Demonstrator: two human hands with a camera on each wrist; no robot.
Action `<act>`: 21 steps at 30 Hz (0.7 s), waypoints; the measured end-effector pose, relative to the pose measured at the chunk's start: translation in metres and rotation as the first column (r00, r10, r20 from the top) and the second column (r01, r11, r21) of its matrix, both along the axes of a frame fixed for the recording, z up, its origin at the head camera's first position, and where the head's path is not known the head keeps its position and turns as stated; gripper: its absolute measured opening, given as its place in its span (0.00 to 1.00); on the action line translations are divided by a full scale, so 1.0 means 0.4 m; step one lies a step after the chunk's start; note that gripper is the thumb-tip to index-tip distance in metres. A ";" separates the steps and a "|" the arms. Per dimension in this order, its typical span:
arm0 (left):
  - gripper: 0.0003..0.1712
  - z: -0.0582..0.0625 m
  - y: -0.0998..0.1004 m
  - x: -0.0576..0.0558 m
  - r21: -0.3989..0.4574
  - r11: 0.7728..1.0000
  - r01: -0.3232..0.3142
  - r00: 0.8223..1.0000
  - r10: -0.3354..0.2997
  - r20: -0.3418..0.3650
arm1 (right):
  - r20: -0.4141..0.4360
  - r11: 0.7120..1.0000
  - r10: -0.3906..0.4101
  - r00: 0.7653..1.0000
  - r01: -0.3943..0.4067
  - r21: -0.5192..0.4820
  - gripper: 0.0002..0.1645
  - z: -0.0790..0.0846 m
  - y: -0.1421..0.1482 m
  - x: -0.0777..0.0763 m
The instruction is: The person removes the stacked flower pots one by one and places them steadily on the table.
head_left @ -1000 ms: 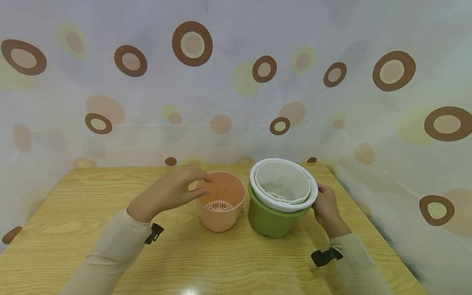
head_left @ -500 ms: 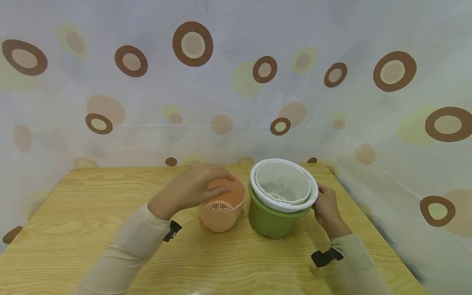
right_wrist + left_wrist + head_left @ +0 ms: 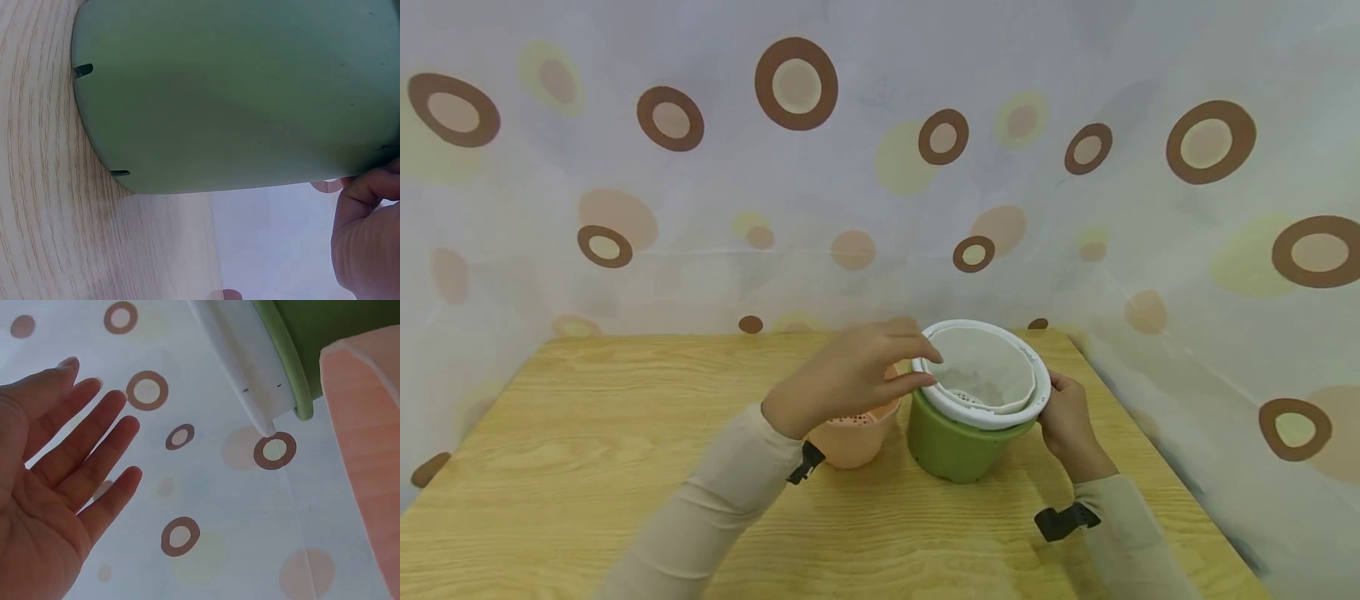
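On the right of the table, in the head view, stands a green flower pot [image 3: 955, 448] [image 3: 237, 112]. A white pot [image 3: 973, 419] with a thick rim is nested in it, and an off-white pot [image 3: 981, 358] with a holed bottom sits inside that. My right hand [image 3: 1070, 425] [image 3: 375, 231] grips the green pot near its rim on the right side, its fingertips partly hidden. My left hand [image 3: 853, 371] [image 3: 56, 481] is in the air with fingers spread, overlapping the white rim. Below it stands a peach pot [image 3: 848, 443] [image 3: 369, 456], mostly hidden behind that hand.
The wooden table [image 3: 587, 450] stretches to the left and in front of the pots. Behind it and along the right side hangs a pale sheet [image 3: 820, 183] with brown ring patterns. A black strap device [image 3: 1063, 522] is on each wrist.
My left hand has moved right, from the peach pot's left side across its opening to the left edge of the nested pots. The right hand and the pots have stayed in place.
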State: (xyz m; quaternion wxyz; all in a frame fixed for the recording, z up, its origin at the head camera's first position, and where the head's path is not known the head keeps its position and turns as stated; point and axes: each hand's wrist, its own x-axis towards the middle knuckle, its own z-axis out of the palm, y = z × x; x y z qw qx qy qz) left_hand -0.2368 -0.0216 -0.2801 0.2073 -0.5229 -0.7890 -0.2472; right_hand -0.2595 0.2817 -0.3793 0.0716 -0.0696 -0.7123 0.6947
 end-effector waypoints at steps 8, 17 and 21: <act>0.11 -0.001 0.054 0.004 -0.088 0.996 -0.009 0.999 0.006 -0.032 | -0.005 1.000 0.004 1.000 -0.004 -0.001 0.27 0.002 0.003 -0.002; 0.15 -0.007 0.102 0.000 -0.200 0.980 0.009 0.994 0.013 0.111 | -0.003 1.000 0.003 1.000 -0.003 -0.002 0.27 -0.003 0.005 -0.002; 0.16 -0.011 0.118 0.000 -0.226 0.974 0.007 0.992 0.021 0.123 | 0.004 1.000 -0.003 1.000 0.003 -0.015 0.27 -0.005 0.006 -0.004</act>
